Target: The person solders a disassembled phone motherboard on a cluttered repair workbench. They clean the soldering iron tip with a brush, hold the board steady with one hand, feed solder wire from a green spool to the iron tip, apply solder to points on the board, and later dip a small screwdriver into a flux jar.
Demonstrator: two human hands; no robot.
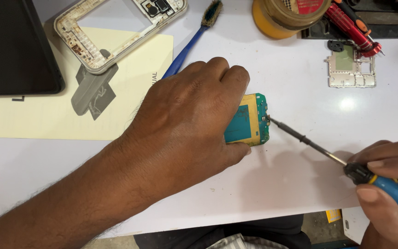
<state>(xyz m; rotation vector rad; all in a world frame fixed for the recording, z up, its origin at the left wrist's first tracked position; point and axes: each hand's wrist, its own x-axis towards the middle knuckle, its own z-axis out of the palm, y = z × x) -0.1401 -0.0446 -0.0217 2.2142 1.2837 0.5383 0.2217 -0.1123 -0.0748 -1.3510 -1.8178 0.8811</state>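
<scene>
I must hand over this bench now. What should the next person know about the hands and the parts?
Left hand: pressed flat on the green circuit board, pinning it to the white table.
Right hand: grips the blue-handled soldering iron; its tip touches the board's right edge.
Nearby: phone frame and blue brush at upper left, metal shield plate at upper right.
Done: board is out of the frame. Left: work at the board's edge looks unfinished.
</scene>
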